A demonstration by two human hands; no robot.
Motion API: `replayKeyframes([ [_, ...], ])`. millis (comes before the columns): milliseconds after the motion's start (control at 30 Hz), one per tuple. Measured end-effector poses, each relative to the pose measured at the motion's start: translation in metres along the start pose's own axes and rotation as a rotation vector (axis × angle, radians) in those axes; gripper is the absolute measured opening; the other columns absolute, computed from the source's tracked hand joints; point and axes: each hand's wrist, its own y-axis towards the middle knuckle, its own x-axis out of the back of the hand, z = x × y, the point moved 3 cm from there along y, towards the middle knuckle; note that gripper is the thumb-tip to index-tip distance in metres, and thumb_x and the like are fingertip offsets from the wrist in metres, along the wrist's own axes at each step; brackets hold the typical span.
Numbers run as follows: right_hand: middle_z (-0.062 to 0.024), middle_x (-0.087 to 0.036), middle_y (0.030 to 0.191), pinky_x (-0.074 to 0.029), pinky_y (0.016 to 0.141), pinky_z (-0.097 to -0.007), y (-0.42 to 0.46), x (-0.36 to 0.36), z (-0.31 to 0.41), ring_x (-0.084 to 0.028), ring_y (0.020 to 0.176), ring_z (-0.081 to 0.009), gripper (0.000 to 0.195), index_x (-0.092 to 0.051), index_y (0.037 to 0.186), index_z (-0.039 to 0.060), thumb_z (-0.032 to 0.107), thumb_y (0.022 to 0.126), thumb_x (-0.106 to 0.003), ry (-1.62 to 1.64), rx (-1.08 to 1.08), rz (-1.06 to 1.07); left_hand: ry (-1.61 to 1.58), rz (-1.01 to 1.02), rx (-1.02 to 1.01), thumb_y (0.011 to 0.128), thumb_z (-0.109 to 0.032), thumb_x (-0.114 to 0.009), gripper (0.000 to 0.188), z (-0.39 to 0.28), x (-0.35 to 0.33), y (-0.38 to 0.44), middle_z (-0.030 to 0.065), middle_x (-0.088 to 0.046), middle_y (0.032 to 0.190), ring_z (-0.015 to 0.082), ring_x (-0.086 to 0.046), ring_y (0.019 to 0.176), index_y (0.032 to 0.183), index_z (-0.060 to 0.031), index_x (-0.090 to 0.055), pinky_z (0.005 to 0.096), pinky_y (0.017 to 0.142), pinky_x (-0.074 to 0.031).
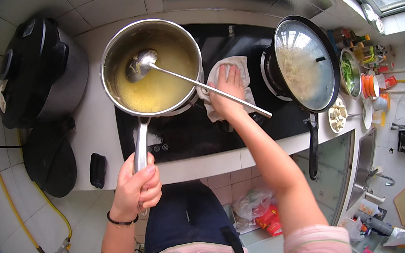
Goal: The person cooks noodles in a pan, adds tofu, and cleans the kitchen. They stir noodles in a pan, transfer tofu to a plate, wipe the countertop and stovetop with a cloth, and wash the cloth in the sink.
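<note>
My left hand (138,185) is closed around the metal handle of a stainless steel saucepan (141,133), which holds yellow grainy porridge (148,95). A long-handled metal ladle (208,87) rests in the pan, its handle lying across the rim and over my right wrist area. My right hand (228,91) lies flat, fingers spread, on a pale cloth (240,67) on the black glass gas hob (185,139). Whether its fingers grip the cloth is not visible; the palm presses on it. To the right, a frying pan with a glass lid (298,66) sits over the other burner, food showing through the steamy glass.
A black and grey electric cooker (47,76) stands at the left, near a black case (97,170). At the right are a bowl of green vegetables (348,73), a plate of white cubes (337,114), bottles and a sink (362,166). The frying pan's handle (313,151) juts over the counter edge.
</note>
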Motion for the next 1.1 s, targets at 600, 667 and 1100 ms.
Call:
replayKeyframes([
  [600,-0.0114,-0.045,0.137,-0.023,0.107,-0.0459,0.194,-0.022,-0.081,-0.034,0.132,-0.0243,0.052,-0.046,0.131,0.0063,0.036,0.089,-0.041,-0.101,-0.251,-0.427,-0.069,0.036,0.195,0.096,-0.009,-0.041,0.003,-0.008,0.003,0.005,-0.0005,-0.029,0.054,0.0048,-0.025,0.036,0.095,-0.0089,-0.039,0.0214,0.032,-0.021],
  [667,-0.0133,-0.043,0.138,-0.023,0.107,-0.0457,0.189,-0.023,-0.084,-0.033,0.133,-0.0252,0.054,-0.044,0.132,0.0049,0.037,0.089,-0.042,-0.102,-0.253,-0.412,-0.081,0.032,0.209,0.097,-0.010,-0.040,0.002,-0.010,0.003,0.009,-0.0005,-0.029,0.054,0.0048,-0.024,0.036,0.096,-0.0092,-0.039,0.0214,0.032,-0.021],
  [1100,-0.0166,-0.031,0.145,-0.018,0.111,-0.0431,0.059,-0.012,-0.036,-0.025,0.137,-0.0288,0.064,-0.033,0.139,0.0015,0.040,0.089,-0.045,-0.021,-0.100,-0.289,-0.165,0.123,0.190,0.098,-0.014,-0.041,0.006,-0.001,0.006,0.007,-0.0008,-0.031,0.055,0.0042,-0.024,0.036,0.093,-0.0106,-0.040,0.0204,0.030,-0.021],
])
